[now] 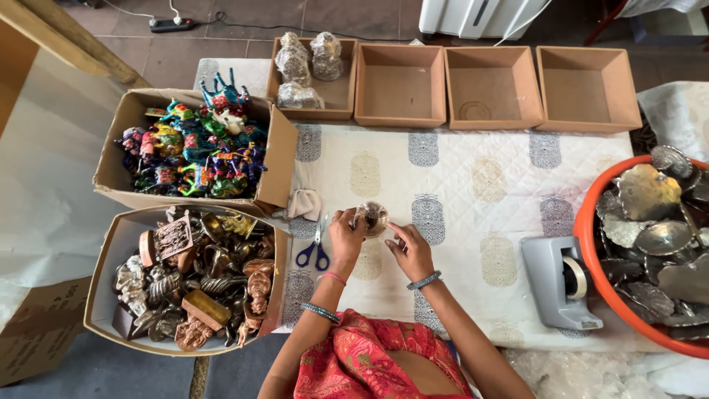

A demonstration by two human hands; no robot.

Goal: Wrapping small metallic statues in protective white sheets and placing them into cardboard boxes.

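My left hand (pixel 346 240) and my right hand (pixel 408 250) meet over the quilted cloth (pixel 458 185). Together they hold a small round object wrapped in clear plastic (pixel 371 216); my left fingers grip its left side, and my right fingertips touch its lower right edge. Blue-handled scissors (pixel 315 251) lie just left of my left wrist. What is inside the wrap is too small to tell.
A cardboard box of painted figurines (pixel 199 151) and one of metal figurines (pixel 192 277) stand at left. At the back stand several shallow brown trays, one (pixel 336 92) with wrapped bundles (pixel 303 63). A grey tape dispenser (pixel 563 283) and an orange tub (pixel 591 251) of metal plates sit at right.
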